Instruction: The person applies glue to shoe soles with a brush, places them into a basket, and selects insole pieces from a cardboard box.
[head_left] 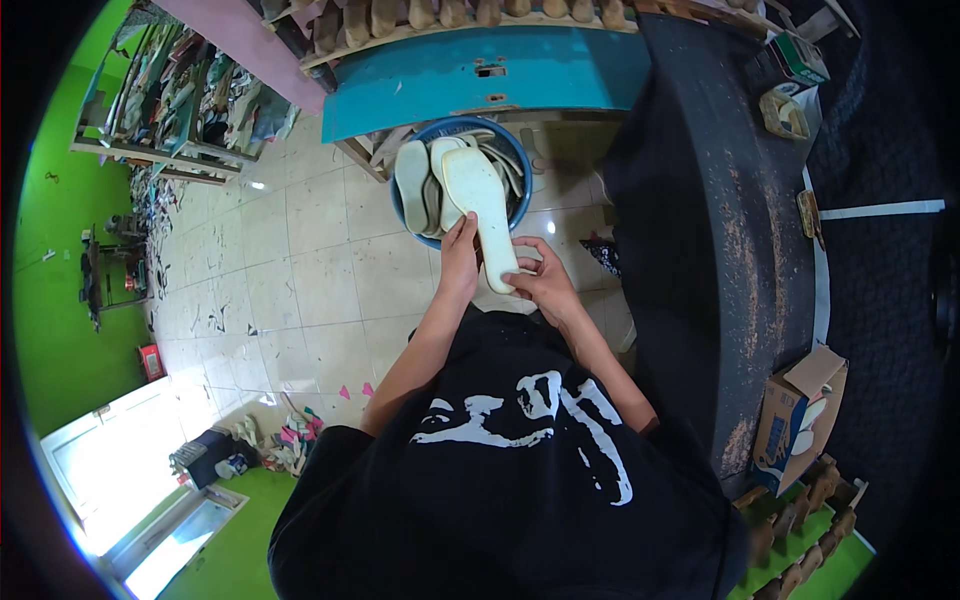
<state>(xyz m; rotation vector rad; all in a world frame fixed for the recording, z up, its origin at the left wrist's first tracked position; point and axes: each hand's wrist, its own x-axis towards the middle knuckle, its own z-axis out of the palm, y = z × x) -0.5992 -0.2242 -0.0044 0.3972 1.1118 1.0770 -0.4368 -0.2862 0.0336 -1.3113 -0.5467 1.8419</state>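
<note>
A cream-white shoe sole is held out in front of me, its wide end pointing away and its narrow heel end toward my body. My left hand grips its left edge near the middle, fingers partly hidden behind it. At the heel end, my right hand pinches the sole between thumb and fingers. Just beyond and below it stands a round blue tub filled with several similar pale soles, stacked on edge. The held sole overlaps part of the tub.
Behind the tub is a turquoise bench, with a shelf of wooden shoe lasts above. A long dark worktable runs along my right, bearing an open cardboard box. Scraps dot the tiled floor; a cluttered rack stands far left.
</note>
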